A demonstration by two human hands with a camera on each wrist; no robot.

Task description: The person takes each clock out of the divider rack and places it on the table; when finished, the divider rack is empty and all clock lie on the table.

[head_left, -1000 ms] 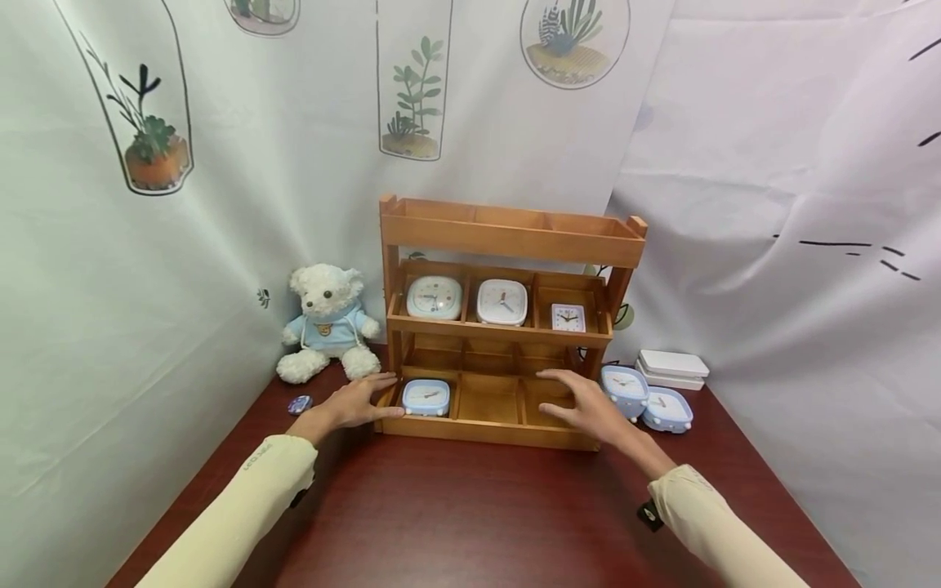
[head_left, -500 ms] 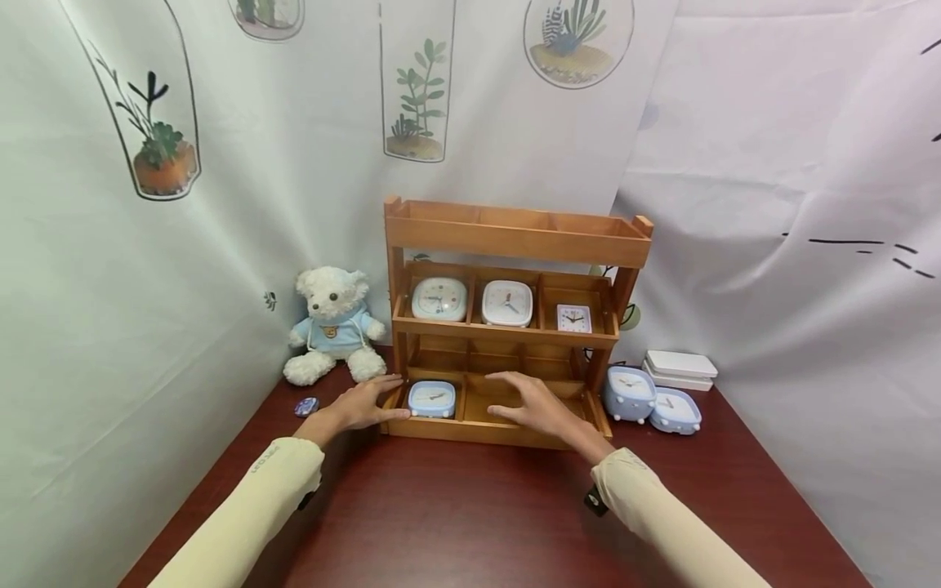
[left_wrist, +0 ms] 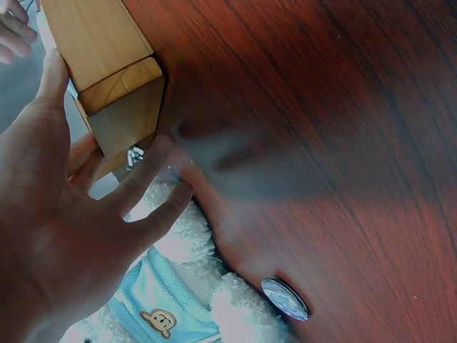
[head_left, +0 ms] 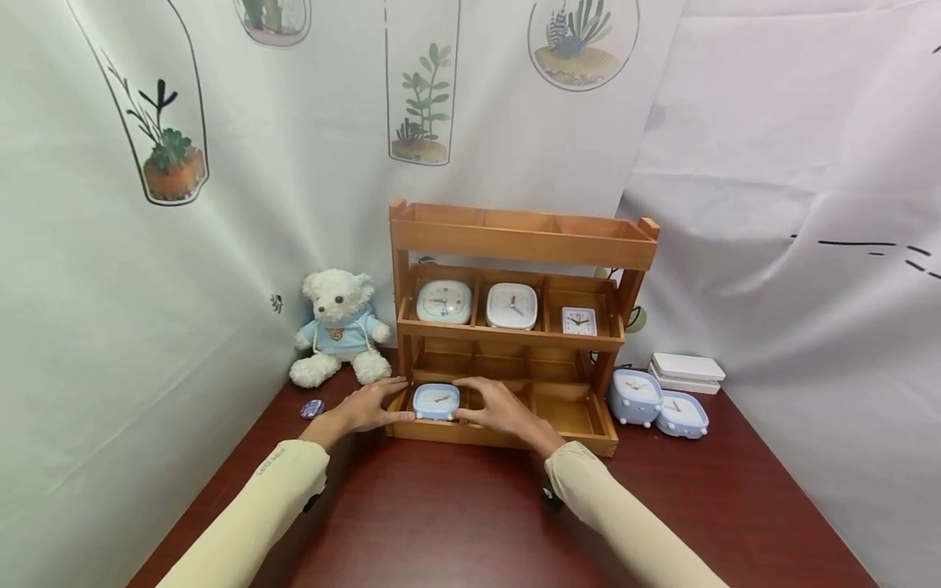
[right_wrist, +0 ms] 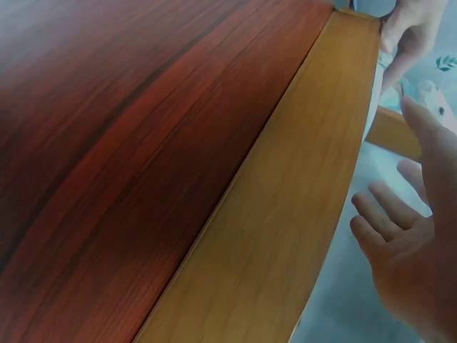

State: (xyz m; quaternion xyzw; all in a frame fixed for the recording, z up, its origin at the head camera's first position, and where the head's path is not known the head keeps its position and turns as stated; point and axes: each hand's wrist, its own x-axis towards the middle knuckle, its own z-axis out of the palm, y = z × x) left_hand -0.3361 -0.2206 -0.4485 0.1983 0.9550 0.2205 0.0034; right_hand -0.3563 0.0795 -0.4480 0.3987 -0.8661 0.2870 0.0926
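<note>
A blue alarm clock point(head_left: 436, 401) with a white face sits in the left compartment of the wooden rack's point(head_left: 507, 439) bottom tier. My left hand point(head_left: 366, 407) is at its left side, thumb along the tray's front edge, fingers extended beyond the tray's end. On the clock's other side is my right hand point(head_left: 500, 408), thumb and fingers spread toward it; whether they touch it I cannot tell. In the left wrist view the left thumb point(left_wrist: 51, 82) lies against the wooden tray. The right wrist view shows the right hand point(right_wrist: 414, 243) with loosely bent fingers above the tray.
Two white clocks and a small square clock point(head_left: 579, 321) stand on the middle tier. Two more blue clocks point(head_left: 636, 398) and stacked white boxes point(head_left: 687, 372) are right of the rack. A teddy bear point(head_left: 340, 327) and a small round object point(head_left: 312, 408) lie to the left.
My right hand has moved left across the bottom tier, from its right compartment to the clock at the left. My left hand has stayed nearly in place beside the rack. The view has shifted slightly.
</note>
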